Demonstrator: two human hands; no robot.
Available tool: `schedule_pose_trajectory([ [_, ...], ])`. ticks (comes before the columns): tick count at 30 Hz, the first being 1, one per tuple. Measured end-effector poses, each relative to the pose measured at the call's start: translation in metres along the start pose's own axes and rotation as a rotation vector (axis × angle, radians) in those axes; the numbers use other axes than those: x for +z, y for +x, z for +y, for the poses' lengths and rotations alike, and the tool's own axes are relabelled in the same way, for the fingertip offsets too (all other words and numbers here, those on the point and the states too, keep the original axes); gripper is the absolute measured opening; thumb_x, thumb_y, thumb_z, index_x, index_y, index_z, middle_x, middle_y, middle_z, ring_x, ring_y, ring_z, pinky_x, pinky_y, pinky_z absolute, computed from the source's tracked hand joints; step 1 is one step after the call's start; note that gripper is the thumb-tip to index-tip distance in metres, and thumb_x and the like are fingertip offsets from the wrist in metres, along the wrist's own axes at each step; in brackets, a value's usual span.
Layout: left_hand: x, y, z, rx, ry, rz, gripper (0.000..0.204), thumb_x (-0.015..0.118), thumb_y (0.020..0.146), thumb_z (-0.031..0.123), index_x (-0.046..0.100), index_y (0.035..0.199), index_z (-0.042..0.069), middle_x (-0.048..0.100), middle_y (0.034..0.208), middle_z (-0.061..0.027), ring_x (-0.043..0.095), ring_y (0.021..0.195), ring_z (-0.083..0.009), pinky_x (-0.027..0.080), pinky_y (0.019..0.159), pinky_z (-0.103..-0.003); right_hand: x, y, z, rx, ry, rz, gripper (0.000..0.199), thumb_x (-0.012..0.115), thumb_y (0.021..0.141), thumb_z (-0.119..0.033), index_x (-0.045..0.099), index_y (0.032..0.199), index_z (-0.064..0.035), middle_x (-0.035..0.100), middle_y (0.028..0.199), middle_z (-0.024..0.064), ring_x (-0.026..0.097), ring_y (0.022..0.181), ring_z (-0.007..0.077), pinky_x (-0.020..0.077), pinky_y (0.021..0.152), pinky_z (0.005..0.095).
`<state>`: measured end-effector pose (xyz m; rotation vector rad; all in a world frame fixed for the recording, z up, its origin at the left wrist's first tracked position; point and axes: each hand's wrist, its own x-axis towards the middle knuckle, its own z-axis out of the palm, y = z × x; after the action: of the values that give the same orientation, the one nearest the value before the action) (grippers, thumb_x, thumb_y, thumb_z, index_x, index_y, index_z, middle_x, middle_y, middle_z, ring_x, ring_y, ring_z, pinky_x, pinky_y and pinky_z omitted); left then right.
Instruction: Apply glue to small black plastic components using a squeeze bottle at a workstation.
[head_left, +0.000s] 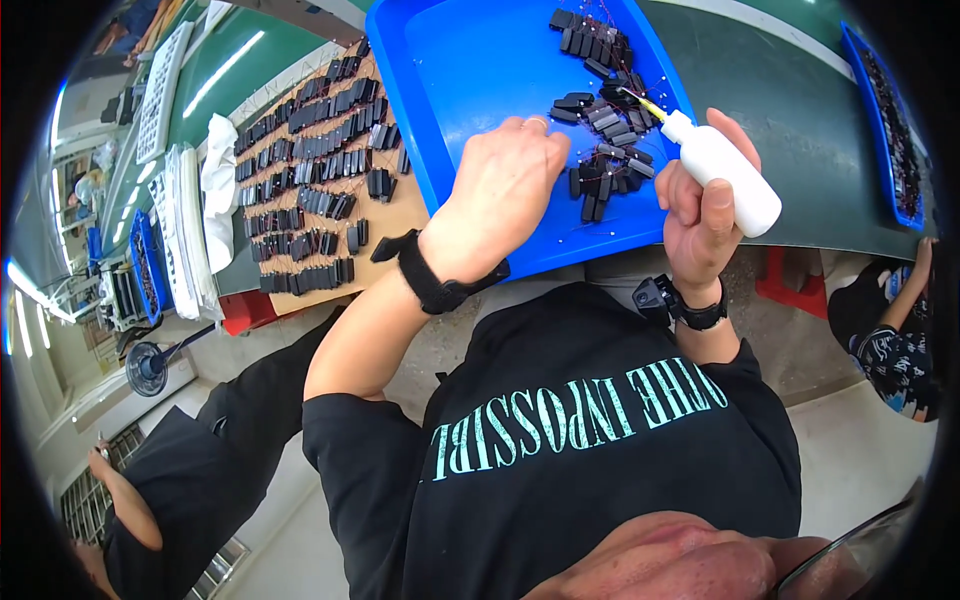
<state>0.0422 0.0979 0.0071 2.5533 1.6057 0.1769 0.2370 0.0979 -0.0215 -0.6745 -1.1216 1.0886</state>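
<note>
My right hand (694,232) is wrapped round a white squeeze bottle (742,182). The bottle tilts up to the left, its thin yellowish nozzle (650,106) over a cluster of small black rectangular parts (615,120) with fine dark and red wires. These lie in a blue plastic tray (450,85), mostly along its right side. Over the middle of the tray is my left hand (508,178), back upward and fingers curled down. Its fingertips are hidden, so whatever they pinch does not show. Just right of it lie more black parts (608,172).
Left of the tray, rows of similar wired black parts (325,160) cover a brown board (395,215). The dark green bench (790,110) carries another blue tray (885,130) at far right. A person (220,450) is at lower left, another (895,335) at right. Red stools (790,285) stand below.
</note>
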Motion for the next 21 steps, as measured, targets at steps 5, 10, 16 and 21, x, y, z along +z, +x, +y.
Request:
schedule_pose_trajectory([
  [5, -0.024, -0.029, 0.002, -0.259, -0.216, 0.17, 0.013, 0.063, 0.083, 0.008, 0.059, 0.094, 0.003, 0.065, 0.081, -0.0135, 0.065, 0.074, -0.0277, 0.052, 0.063, -0.036, 0.004, -0.005, 0.001, -0.082, 0.055, 0.037, 0.062, 0.052, 0.094, -0.044, 0.04, 0.134, 0.0023, 0.032, 0.058, -0.004, 0.031, 0.05, 0.0062, 0.0324, 0.05, 0.0256],
  [10, -0.006, -0.047, 0.026, -0.533, -1.062, 0.493, 0.022, 0.065, 0.087, 0.007, 0.063, 0.109, 0.003, 0.07, 0.086, -0.0115, 0.069, 0.074, -0.0199, 0.053, 0.062, -0.029, 0.01, -0.004, 0.001, -0.084, 0.065, 0.102, 0.066, 0.056, 0.09, -0.05, 0.045, 0.127, 0.0025, 0.056, 0.08, 0.0061, 0.051, 0.062, 0.0114, 0.0422, 0.057, 0.0264],
  [16, 0.024, -0.054, 0.023, -0.465, -1.154, 0.422, 0.025, 0.061, 0.091, 0.005, 0.06, 0.116, 0.0, 0.067, 0.11, -0.0089, 0.068, 0.088, -0.013, 0.054, 0.066, -0.023, 0.024, -0.003, 0.024, -0.258, -0.184, 0.046, 0.065, 0.057, 0.085, -0.06, 0.053, 0.108, 0.0, 0.044, 0.068, 0.0013, 0.039, 0.059, 0.0127, 0.0354, 0.058, 0.0313],
  [21, 0.035, -0.048, 0.02, -0.494, -1.178, 0.477, 0.026, 0.066, 0.087, 0.002, 0.065, 0.113, 0.003, 0.069, 0.096, -0.0086, 0.066, 0.078, -0.0113, 0.053, 0.064, -0.023, 0.025, -0.003, 0.024, -0.237, -0.208, -0.078, 0.062, 0.061, 0.083, -0.061, 0.056, 0.098, -0.0009, 0.049, 0.071, 0.0035, 0.043, 0.06, 0.0149, 0.0346, 0.057, 0.0293],
])
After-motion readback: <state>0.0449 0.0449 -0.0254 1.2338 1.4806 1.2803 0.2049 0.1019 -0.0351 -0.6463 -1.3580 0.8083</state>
